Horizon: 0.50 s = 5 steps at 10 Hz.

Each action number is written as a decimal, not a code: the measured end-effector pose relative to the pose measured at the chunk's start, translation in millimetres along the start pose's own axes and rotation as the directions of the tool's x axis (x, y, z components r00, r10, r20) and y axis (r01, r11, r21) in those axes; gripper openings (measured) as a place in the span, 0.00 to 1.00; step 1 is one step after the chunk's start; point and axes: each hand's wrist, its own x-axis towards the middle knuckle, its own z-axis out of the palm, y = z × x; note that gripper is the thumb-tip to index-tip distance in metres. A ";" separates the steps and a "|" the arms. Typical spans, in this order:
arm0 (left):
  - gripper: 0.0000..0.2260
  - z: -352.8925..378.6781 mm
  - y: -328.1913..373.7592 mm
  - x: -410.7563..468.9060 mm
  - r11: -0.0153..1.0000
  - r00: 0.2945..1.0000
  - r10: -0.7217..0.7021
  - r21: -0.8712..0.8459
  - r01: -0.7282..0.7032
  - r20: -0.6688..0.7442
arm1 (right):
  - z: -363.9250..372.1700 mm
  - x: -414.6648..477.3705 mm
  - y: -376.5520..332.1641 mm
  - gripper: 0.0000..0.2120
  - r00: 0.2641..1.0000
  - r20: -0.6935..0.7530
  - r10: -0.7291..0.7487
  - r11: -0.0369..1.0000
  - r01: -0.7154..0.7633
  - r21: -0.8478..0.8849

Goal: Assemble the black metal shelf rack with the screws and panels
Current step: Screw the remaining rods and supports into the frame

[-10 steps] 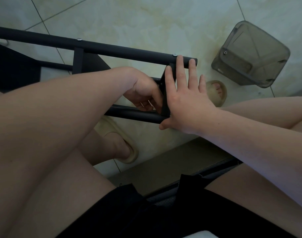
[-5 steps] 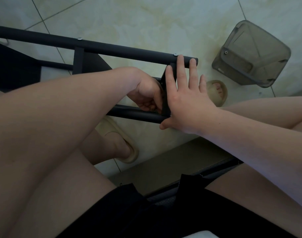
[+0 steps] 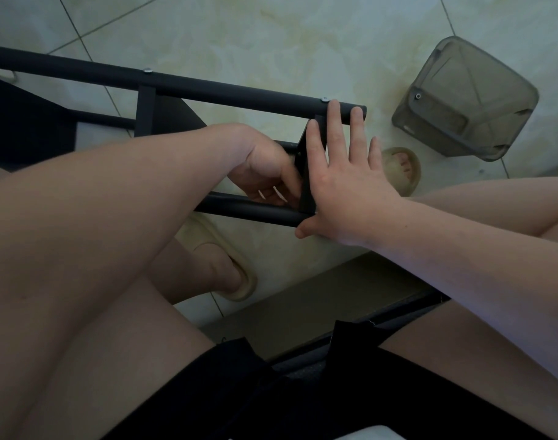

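Note:
The black metal shelf rack lies on its side on the tiled floor, its upper tube [image 3: 226,90] carrying two silver screw heads [image 3: 148,70] [image 3: 325,99]. A black end panel [image 3: 305,192] spans from that tube to the lower tube [image 3: 255,214]. My right hand [image 3: 344,185] presses flat on the panel's outer face, fingers straight and reaching the upper tube. My left hand [image 3: 265,166] is inside the frame with fingers curled against the panel's inner face; what they hold is hidden.
A grey translucent plastic bin [image 3: 468,100] lies tipped on the floor at the right. Both feet in beige slippers [image 3: 401,169] [image 3: 220,258] stand near the rack. Another black shelf panel [image 3: 27,128] fills the far left. My knees frame the lower view.
My left hand has shifted slightly toward the end panel. The right hand and the rack have stayed in place.

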 end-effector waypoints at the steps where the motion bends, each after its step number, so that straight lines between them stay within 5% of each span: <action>1: 0.07 1.5 0.9 1.2 1.000 1.000 0.020 0.011 -0.020 -0.006 | -0.5 -0.1 0.1 0.70 1.000 0.002 0.002 1.000 -0.002 -0.005; 5: 0.08 7.1 7.7 -1.1 0.999 0.997 0.053 0.002 -0.053 -0.053 | 2.7 1.2 0.8 0.70 1.000 -0.022 -0.009 1.000 0.009 0.004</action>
